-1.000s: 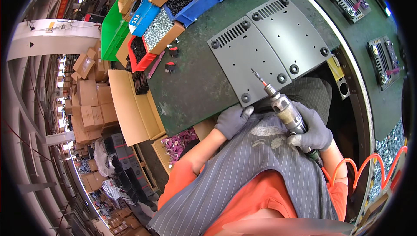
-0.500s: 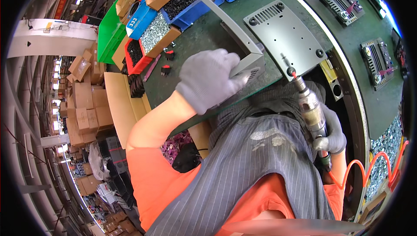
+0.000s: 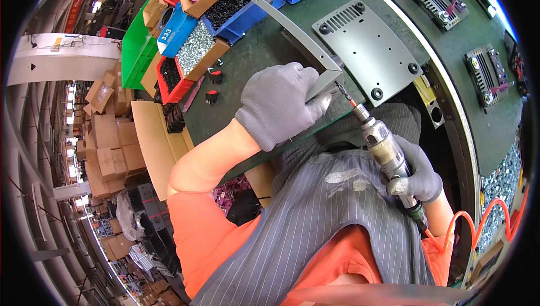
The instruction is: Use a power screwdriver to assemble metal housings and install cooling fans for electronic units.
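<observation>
My left hand [image 3: 278, 106], in a grey knit glove, is closed on the near end of a bent grey metal cover [image 3: 326, 65] standing on edge on the green bench. In my gloved right hand [image 3: 421, 173] is a pneumatic screwdriver [image 3: 385, 147], its red hose trailing off to the right. The bit points up and left and meets the cover's near right corner, beside my left fingers. Whether a screw sits at the tip is too small to tell. Just right of the cover lies a flat grey metal plate [image 3: 368, 52] with slots and round black feet at its corners.
Red, blue and cardboard bins of screws [image 3: 194, 47] and black parts line the far left, beside a green bin [image 3: 139, 58]. Small red-and-black switches [image 3: 212, 96] lie on the bench. Across a pale rail at right sit circuit assemblies [image 3: 488, 78]. An open carton [image 3: 160, 131] stands at left.
The screwdriver has swung left, from above the flat plate's near corner to the corner of the metal cover. My left hand keeps its hold on the cover and has shifted slightly right.
</observation>
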`<state>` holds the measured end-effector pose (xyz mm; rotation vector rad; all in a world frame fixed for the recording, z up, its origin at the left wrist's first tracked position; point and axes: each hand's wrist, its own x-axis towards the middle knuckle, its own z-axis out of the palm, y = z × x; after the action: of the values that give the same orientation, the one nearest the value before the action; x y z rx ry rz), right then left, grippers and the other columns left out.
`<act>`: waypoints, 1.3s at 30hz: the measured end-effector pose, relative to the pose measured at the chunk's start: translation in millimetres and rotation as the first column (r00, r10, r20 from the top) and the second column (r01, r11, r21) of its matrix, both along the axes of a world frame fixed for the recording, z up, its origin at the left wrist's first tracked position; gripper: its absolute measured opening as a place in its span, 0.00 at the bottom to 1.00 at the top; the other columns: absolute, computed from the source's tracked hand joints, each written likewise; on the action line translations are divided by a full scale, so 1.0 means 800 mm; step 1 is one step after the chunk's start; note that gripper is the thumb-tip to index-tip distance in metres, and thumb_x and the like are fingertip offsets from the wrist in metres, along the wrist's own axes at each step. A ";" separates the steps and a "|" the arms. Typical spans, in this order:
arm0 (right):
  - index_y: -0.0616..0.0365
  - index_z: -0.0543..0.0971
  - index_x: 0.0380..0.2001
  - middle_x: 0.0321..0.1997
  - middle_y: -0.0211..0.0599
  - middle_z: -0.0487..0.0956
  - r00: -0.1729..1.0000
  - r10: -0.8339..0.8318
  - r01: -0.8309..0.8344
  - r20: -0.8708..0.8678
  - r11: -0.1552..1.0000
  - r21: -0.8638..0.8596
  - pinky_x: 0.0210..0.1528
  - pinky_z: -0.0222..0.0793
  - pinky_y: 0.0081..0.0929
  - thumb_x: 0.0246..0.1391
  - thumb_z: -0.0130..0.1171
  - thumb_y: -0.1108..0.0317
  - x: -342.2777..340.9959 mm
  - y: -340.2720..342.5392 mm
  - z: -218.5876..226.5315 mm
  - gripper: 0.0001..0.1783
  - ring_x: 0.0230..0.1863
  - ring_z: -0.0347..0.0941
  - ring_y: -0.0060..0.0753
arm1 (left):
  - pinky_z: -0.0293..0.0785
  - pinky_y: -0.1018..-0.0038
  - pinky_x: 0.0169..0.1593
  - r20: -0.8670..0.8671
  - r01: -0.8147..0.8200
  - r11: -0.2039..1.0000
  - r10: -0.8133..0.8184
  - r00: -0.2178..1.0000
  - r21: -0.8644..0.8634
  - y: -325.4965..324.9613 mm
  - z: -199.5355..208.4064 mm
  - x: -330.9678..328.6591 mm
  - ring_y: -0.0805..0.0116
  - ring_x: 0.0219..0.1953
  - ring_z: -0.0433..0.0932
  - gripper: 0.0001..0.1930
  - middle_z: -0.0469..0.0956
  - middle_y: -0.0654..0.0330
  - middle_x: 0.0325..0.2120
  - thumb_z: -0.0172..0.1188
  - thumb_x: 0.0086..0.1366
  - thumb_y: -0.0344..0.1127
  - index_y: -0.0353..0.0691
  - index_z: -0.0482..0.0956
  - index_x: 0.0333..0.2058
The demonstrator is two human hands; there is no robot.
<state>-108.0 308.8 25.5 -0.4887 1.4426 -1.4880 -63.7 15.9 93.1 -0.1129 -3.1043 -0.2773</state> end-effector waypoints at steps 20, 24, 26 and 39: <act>0.67 0.70 0.58 0.46 0.32 0.76 0.997 -0.068 0.072 -0.044 0.994 0.080 0.52 0.65 0.26 0.25 0.78 0.50 0.001 -0.002 0.035 0.55 0.46 0.71 0.27 | 0.73 0.60 0.40 0.128 0.027 0.883 -0.098 0.987 0.468 -0.060 -0.021 0.006 0.46 0.35 0.78 0.23 0.79 0.48 0.32 0.56 0.66 0.54 0.35 0.79 0.37; 0.69 0.70 0.59 0.45 0.32 0.77 0.981 -0.192 0.187 0.021 0.973 0.138 0.47 0.65 0.21 0.22 0.77 0.50 0.007 0.031 0.025 0.57 0.42 0.70 0.22 | 0.79 0.71 0.37 0.353 -0.486 0.576 0.335 0.874 0.658 -0.214 -0.031 0.021 0.69 0.34 0.80 0.13 0.79 0.60 0.33 0.54 0.66 0.36 0.36 0.78 0.45; 0.69 0.69 0.58 0.41 0.29 0.75 0.933 -0.359 0.354 -0.003 0.917 0.182 0.41 0.65 0.19 0.23 0.77 0.47 0.016 0.048 0.012 0.58 0.38 0.70 0.21 | 0.80 0.73 0.38 0.427 -0.642 0.258 0.564 0.707 0.722 -0.301 -0.041 0.041 0.68 0.35 0.80 0.13 0.79 0.57 0.35 0.52 0.64 0.28 0.34 0.77 0.47; 0.64 0.76 0.51 0.35 0.27 0.76 0.940 -0.245 0.333 -0.236 0.801 0.497 0.37 0.68 0.21 0.45 0.66 0.52 -0.022 0.168 -0.017 0.33 0.34 0.70 0.19 | 0.74 0.51 0.49 -0.152 -0.894 0.449 0.883 0.444 -0.001 -0.508 -0.168 0.102 0.43 0.50 0.79 0.30 0.79 0.46 0.50 0.41 0.69 0.65 0.53 0.74 0.58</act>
<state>-125.2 443.1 12.0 -0.0371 2.0456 -1.2110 18.0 -390.8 -41.7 1.4149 -2.5331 -0.0786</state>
